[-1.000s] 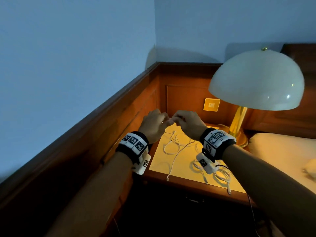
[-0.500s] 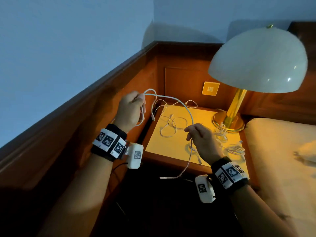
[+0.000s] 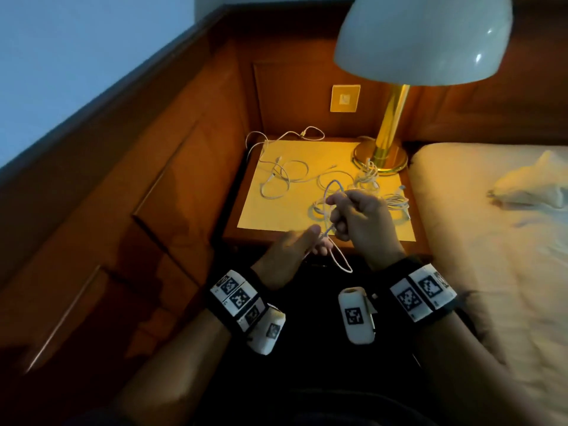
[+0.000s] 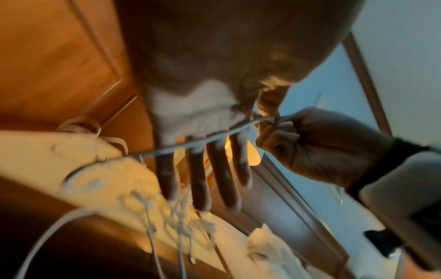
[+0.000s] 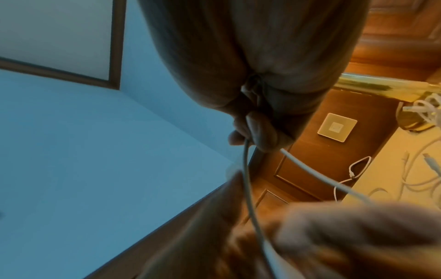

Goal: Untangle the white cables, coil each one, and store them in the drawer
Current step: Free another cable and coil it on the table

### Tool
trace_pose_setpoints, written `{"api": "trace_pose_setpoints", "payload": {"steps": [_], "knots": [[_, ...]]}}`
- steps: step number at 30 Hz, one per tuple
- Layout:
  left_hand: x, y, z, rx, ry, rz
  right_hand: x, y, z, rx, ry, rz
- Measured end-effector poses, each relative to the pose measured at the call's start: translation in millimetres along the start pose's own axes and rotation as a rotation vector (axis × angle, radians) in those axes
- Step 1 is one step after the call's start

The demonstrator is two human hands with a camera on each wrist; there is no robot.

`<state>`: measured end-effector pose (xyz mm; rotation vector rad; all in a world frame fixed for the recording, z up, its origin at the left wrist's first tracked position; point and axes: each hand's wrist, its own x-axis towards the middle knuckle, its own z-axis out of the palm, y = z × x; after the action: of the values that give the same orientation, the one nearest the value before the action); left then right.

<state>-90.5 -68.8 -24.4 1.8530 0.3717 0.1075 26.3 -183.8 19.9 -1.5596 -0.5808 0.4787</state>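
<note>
Nearest, at the front edge of the nightstand (image 3: 325,236), the two hands work one white cable (image 3: 333,192). The right hand (image 3: 361,218) is curled into a loose fist with thumb and fingers clamped on the cable, a loop rising at 12 o'clock from its knuckles. The left hand (image 3: 292,252), at 8 o'clock from the right one, has its fingers (image 4: 198,179) straight and slightly apart; the cable runs across them in the left wrist view, and the thumb seems to press on it, though blur leaves that unsure. A narrow loop hangs at 6 o'clock below the hands, over the dark front of the nightstand.

Judged from how it drapes, this cable is light, limp and smooth: it will slip through a loose pinch and spring out of small coils. It is best held near a plug end and wound in wide turns around the straight fingers.

Farther on, more white cables lie on the yellow-lit top: loose loops (image 3: 276,179) at 10 o'clock from the hands, one strand trailing over the back-left corner, and a denser tangle (image 3: 368,176) at 1 o'clock, against the brass base of the lamp (image 3: 381,152). A wall plate (image 3: 345,98) sits beyond at 12 o'clock; the bed (image 3: 491,241) lies at 3 o'clock. No open drawer shows.
</note>
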Motion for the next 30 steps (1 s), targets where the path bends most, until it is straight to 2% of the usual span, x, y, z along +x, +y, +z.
{"api": "trace_pose_setpoints", "payload": {"steps": [2, 4, 5, 6, 8, 10, 11, 13, 14, 16, 18, 19, 22, 25, 28, 30], "knots": [[-8.1, -9.2, 9.6, -0.027, -0.232, -0.089, -2.0, 2.1, -3.1, 0.039, 0.016, 0.036], [-15.1, -18.4, 12.0, -0.087, -0.307, -0.078, -2.6, 6.1, -7.7, 0.040, 0.047, 0.076], [-16.1, -21.0, 9.2, -0.143, -0.281, -0.074, -1.2, 9.9, -11.2, 0.003, 0.066, 0.093], [-16.3, -20.4, 5.0, -0.197, -0.237, -0.082, 1.0, 16.0, -16.0, -0.087, 0.077, 0.091], [-15.7, -13.0, -7.2, -0.260, -0.185, -0.091, 3.4, 26.9, -26.0, -0.472, 0.026, 0.047], [-12.8, 1.5, -20.3, -0.264, -0.203, -0.098, 2.1, 33.5, -29.1, -0.859, 0.021, 0.019], [-11.1, 9.2, -25.4, -0.251, -0.225, -0.092, 0.0, 32.9, -27.3, -0.930, 0.079, -0.003], [-7.1, 23.9, -30.5, -0.244, -0.254, -0.102, -4.5, 29.2, -21.5, -0.830, 0.159, -0.138], [-5.1, 30.0, -31.0, -0.263, -0.251, -0.124, -5.8, 27.3, -17.6, -0.690, 0.103, -0.232], [-0.2, 37.9, -30.3, -0.328, -0.232, -0.166, -8.5, 25.9, -12.1, -0.395, -0.141, -0.332], [5.0, 42.7, -31.0, -0.372, -0.199, -0.182, -8.8, 28.1, -10.5, -0.232, -0.295, -0.307], [6.0, 43.8, -32.1, -0.379, -0.189, -0.188, -8.4, 29.5, -10.8, -0.221, -0.294, -0.307], [2.8, 41.4, -35.7, -0.397, -0.225, -0.240, -4.6, 36.0, -12.7, -0.246, -0.131, -0.281], [-1.6, 35.6, -29.6, -0.437, -0.365, -0.251, 0.1, 39.2, -13.1, -0.135, -0.019, -0.219], [-2.2, 34.0, -21.2, -0.488, -0.432, -0.215, 4.7, 40.2, -9.1, -0.069, 0.095, -0.143], [-0.2, 36.1, -18.5, -0.536, -0.415, -0.164, 8.2, 44.9, -5.0, -0.092, 0.131, -0.109]]}}
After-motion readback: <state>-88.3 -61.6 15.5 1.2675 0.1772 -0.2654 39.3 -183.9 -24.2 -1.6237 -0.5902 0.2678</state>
